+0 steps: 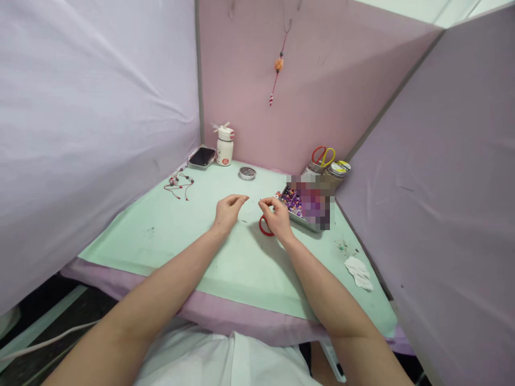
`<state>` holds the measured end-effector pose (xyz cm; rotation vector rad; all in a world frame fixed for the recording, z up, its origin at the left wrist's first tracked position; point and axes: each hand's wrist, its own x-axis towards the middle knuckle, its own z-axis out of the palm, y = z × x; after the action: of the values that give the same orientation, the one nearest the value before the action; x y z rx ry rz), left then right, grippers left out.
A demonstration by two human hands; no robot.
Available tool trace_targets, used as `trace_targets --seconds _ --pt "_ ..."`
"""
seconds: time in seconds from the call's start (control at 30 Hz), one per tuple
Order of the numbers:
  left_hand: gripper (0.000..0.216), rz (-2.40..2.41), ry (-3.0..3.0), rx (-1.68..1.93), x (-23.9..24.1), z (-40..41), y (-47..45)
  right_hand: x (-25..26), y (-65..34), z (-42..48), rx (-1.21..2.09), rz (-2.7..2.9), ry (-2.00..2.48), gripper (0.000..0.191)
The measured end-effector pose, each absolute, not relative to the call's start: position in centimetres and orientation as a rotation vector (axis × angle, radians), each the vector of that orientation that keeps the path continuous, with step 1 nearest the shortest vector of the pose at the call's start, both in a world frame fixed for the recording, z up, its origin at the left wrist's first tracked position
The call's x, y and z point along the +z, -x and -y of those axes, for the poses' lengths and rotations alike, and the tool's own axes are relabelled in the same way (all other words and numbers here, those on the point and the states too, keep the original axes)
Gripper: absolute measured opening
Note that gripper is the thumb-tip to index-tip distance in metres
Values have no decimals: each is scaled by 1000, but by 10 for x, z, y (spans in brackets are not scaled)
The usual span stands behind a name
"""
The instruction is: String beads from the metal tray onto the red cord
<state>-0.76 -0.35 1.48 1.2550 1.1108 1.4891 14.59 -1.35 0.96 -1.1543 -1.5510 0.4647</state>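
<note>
Above the middle of the table my left hand (229,210) is closed in a pinch, thumb against the fingers. My right hand (276,215) faces it across a small gap, its fingertips pinched too. Whatever either one holds is too small to make out. Just below the right hand lies a red ring-shaped handle (264,226), partly hidden by that hand. A metal tray (309,224) stands beside the right hand, with purple and other small beads (292,201) in it. Its right part is pixelated.
A clear round spool (247,173), a white bottle (225,147) and a phone (202,156) stand behind; corded beads (179,180) lie left. Scissors (323,155) and a lidded jar (340,169) are at back right. A white tissue (359,273) lies right. A beaded cord (278,65) hangs on the pink wall.
</note>
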Motion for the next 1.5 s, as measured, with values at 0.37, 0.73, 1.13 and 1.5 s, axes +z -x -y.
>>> trace_targets --seconds 0.37,0.73,1.13,1.5 --pt "13 -819 -967 1471 9 2 2 17 -144 20 362 1697 1104 15" --pt "11 -1091 -1239 1516 4 3 2 10 -125 30 388 1875 1014 14" --pt "10 -1058 -1169 1574 3 -3 5 16 -130 33 434 1852 997 15" --pt "23 -886 -1068 1365 7 0 4 14 -147 17 365 1761 1121 16"
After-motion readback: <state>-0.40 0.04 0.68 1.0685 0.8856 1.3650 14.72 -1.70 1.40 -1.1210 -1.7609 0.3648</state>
